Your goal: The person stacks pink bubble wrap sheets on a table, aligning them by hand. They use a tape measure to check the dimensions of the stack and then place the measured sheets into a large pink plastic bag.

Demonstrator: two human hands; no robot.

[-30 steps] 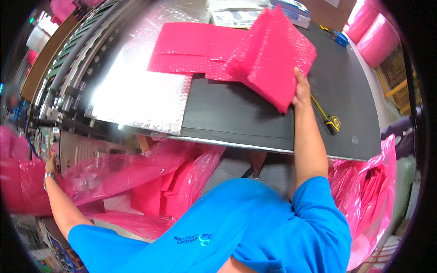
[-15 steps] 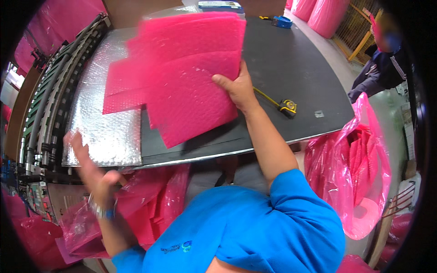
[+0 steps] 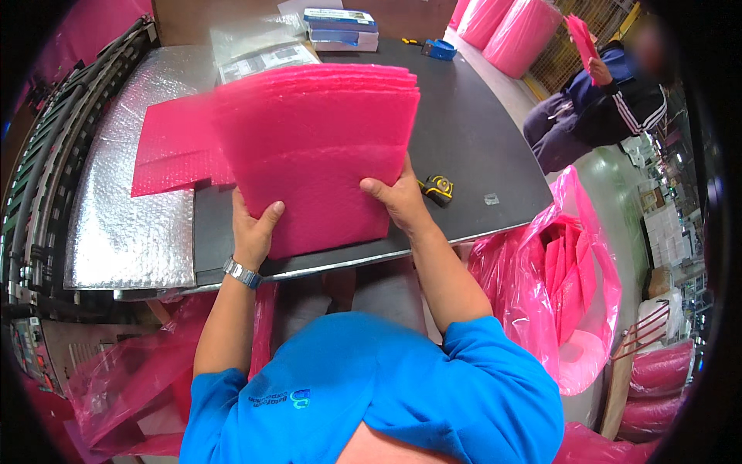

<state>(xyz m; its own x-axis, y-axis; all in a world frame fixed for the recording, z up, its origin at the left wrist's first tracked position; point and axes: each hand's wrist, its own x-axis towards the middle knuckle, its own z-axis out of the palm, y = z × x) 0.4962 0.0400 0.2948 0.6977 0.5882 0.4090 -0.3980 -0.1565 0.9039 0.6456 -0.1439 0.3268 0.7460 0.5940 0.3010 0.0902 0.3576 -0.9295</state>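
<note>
Between my two hands a thick stack of pink bubble-wrap pouches (image 3: 325, 170) stands on edge over the dark table, its layered top edges fanned slightly. My left hand (image 3: 253, 228) grips the stack's lower left side, thumb across the front face. On the right side my right hand (image 3: 398, 203) holds it the same way, fingers hidden behind. Another pink bubble-wrap piece (image 3: 174, 147) lies on the table to the left, partly behind the stack. Under it is a silvery sheet of bubble wrap (image 3: 127, 240). A yellow and black tape measure (image 3: 438, 189) rests just beyond my right hand.
Small boxes (image 3: 342, 31) and a blue tape roll (image 3: 439, 49) sit at the table's back. A roller machine (image 3: 58, 170) runs along the left. Right of the table hangs an open pink plastic bag (image 3: 576, 294) with pink pouches inside. A co-worker (image 3: 595, 100) stands far right.
My left hand has come in from the left and taken hold of the stack's left side. The stack is now more upright and squared. The co-worker now holds up a pink piece.
</note>
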